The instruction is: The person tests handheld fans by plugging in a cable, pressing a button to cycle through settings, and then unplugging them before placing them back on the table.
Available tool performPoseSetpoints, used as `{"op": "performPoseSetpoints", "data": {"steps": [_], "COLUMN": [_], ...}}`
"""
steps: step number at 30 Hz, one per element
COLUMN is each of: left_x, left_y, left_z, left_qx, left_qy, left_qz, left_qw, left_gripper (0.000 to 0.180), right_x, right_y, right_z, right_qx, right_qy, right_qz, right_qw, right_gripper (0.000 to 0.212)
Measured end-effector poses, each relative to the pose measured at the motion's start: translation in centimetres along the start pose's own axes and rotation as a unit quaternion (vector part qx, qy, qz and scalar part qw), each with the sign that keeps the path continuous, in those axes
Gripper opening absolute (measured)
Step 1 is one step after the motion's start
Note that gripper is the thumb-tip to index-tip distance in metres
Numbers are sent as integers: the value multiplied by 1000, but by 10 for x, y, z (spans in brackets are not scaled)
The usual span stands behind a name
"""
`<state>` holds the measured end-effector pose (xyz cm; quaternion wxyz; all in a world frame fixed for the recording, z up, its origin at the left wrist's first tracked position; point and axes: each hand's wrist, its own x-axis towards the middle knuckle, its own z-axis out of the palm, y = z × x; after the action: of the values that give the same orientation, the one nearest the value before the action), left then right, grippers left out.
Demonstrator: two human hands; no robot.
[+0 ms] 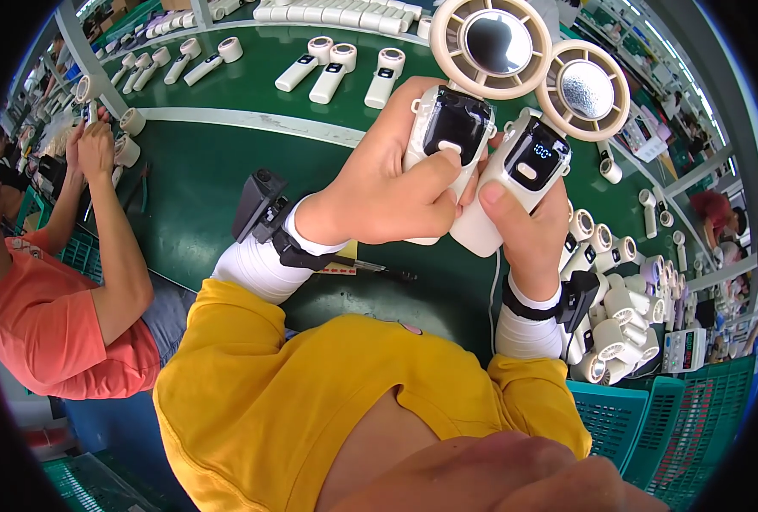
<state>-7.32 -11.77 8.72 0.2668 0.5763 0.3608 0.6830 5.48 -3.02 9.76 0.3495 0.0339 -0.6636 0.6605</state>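
While gripped side by side, two handheld fans under button test: left hand (387, 192) grasping left fan (451, 128), thumb on button. Right hand (528, 230) clasping right fan (524, 166), display lit. Next, likely: set down among pile at four o'clock (618, 316).

- The left handheld fan (447, 128) is cream-white with a glossy black panel and a dark, shiny centre disc in its round head.
- The right handheld fan (516, 179) is the same cream-white; its black panel shows pale blue lit digits, and its centre disc is silvery.
- The counter (217, 162) is dark green, crossed by a pale stripe.
- The person's shirt (294, 401) is mustard yellow, with white arm sleeves and black wrist straps.
- The neighbouring person's shirt (46, 333) is coral orange.
- The crates (652, 427) are teal-green mesh.
- The pile of fans (618, 316) is cream.
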Motion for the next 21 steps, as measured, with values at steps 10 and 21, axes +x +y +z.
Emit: {"op": "performPoseSetpoints", "data": {"steps": [10, 21], "left_x": [2, 1], "left_y": [-2, -8], "left_z": [0, -2], "left_qx": [-60, 3], "left_qy": [-26, -47], "left_qz": [17, 45], "left_qw": [998, 998], "left_gripper": [63, 62], "right_x": [-2, -3], "right_y": [6, 2], "right_z": [-3, -1], "right_qx": [-44, -75], "right_qy": [16, 42], "right_qz": [-19, 20], "right_qw": [999, 996], "right_gripper": [29, 50]}}
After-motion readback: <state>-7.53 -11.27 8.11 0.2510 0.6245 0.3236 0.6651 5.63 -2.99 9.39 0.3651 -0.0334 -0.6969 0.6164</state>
